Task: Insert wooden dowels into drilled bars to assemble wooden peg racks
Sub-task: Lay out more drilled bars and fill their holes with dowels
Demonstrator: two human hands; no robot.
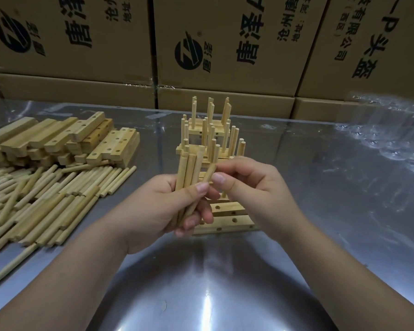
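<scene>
My left hand (pixel 167 206) grips a bundle of several wooden dowels (pixel 189 170), held upright above the table. My right hand (pixel 246 185) pinches one dowel (pixel 209 174) at the right side of that bundle, thumb and forefinger on it. Below the hands lie two drilled bars (pixel 230 215) side by side, their holes facing up. Behind the hands stand stacked peg racks (pixel 210 132) with dowels pointing upward.
A heap of loose dowels (pixel 43 197) covers the table's left side, with a pile of drilled bars (pixel 65 139) behind it. Cardboard boxes (pixel 225 44) wall off the back. Crumpled clear plastic (pixel 390 134) lies at the right on the shiny metal table (pixel 201 283).
</scene>
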